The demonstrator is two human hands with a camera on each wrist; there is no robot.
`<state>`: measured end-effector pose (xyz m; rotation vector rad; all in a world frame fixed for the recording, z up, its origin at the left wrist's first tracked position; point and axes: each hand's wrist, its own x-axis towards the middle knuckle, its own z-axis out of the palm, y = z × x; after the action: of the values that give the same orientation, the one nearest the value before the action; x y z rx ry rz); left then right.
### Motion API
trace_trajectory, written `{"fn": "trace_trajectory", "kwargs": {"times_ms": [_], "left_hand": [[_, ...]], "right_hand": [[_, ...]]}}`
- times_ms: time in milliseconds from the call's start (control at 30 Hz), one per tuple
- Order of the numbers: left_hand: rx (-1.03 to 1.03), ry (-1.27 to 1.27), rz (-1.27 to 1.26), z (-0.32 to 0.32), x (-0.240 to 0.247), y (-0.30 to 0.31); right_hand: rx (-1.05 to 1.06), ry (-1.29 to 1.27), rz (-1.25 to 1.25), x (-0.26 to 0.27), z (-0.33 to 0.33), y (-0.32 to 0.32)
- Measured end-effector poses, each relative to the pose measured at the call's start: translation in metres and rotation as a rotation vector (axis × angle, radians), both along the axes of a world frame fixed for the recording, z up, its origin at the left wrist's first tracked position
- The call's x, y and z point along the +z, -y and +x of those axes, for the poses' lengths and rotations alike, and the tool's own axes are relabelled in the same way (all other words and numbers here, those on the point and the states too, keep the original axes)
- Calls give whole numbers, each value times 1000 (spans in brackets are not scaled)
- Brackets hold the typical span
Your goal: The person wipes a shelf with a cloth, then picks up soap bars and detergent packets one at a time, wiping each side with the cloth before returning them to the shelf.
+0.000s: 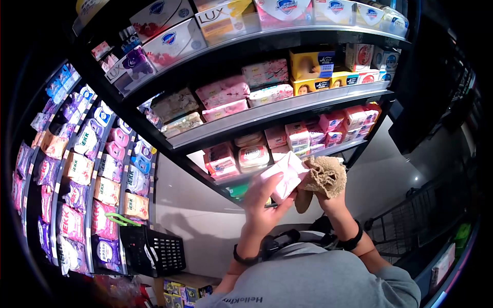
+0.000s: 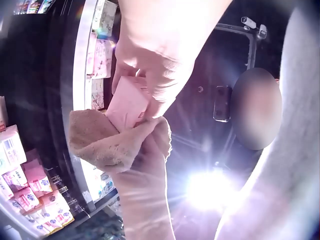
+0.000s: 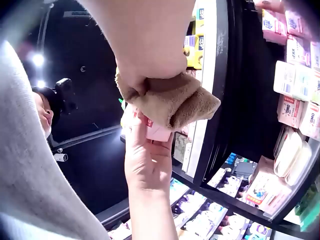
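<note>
My left hand [image 1: 261, 203] grips a small pink and white box [image 1: 288, 173], thumb on one side and fingers on the other, in front of the lower shelf. Right beside it, a brown towelling cloth [image 1: 326, 175] is bunched in my right hand [image 1: 334, 205], most of which it hides in the head view. The cloth [image 2: 107, 147] laps against the end of the pink box [image 2: 128, 102] in the left wrist view. From the right wrist, my right hand's fingers curl into the folded cloth [image 3: 175, 104], with the left hand [image 3: 146, 167] just below.
A dark shelf unit [image 1: 226, 136] with boxed soaps stands ahead. Racks of wipes and pouches [image 1: 82, 169] line the left. A black basket [image 1: 169, 251] with a green handle sits at lower left, a wire cart [image 1: 403, 220] at right.
</note>
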<state>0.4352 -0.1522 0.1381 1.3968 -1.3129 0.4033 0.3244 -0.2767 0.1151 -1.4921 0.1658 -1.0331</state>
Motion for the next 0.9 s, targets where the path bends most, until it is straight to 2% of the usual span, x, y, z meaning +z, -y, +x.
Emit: {"fn": "trace_trajectory", "kwargs": {"times_ms": [167, 200, 267, 400, 600, 667, 800, 833, 900], "left_hand": [[12, -38, 8, -1, -2, -4], [16, -31, 14, -1, -5, -4], [-18, -156, -14, -6, -4, -3], [-54, -218, -22, -7, -6, -3], [-74, -174, 53, -3, -16, -10], [-88, -315, -38, -8, -11, -8], [-30, -269, -40, -7, -7, -7], [-23, -272, -37, -6, -9, -6], [-15, -289, -45, -7, -9, -5]], "right_hand": [[38, -108, -150, 8, -5, 4], [62, -60, -69, 7, -4, 1], [43, -130, -198, 7, -7, 6], [102, -122, -105, 17, -9, 0], [34, -183, -133, 6, -9, -2], [25, -200, -95, 4, -8, -4], [13, -312, -123, -2, -3, -4], [-56, -214, -119, -8, 1, -6], [28, -218, -73, -21, -3, -2]]}}
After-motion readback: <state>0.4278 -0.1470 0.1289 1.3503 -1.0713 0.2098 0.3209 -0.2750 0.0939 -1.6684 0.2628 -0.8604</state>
